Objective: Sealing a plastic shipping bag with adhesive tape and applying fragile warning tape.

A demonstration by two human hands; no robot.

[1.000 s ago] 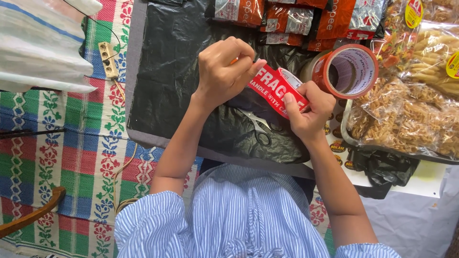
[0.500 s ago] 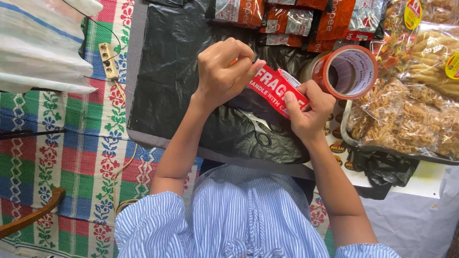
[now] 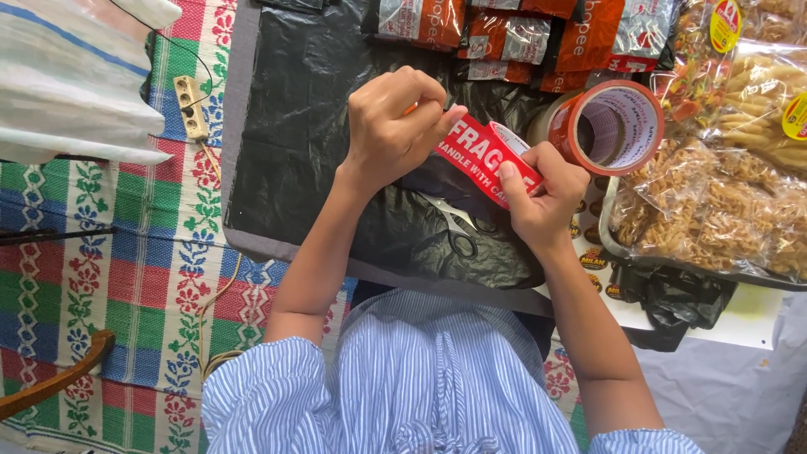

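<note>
Red tape strip [image 3: 486, 158] stretched taut between hands.

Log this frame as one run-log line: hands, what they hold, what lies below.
left hand: pinches red printed tape strip | right hand: holds strip's other end | red tape roll: attached | metal scissors: on black plastic sheet

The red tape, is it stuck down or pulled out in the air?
Pulled out. The red tape strip stretches between the left hand and right hand, above the black plastic bag.
</note>
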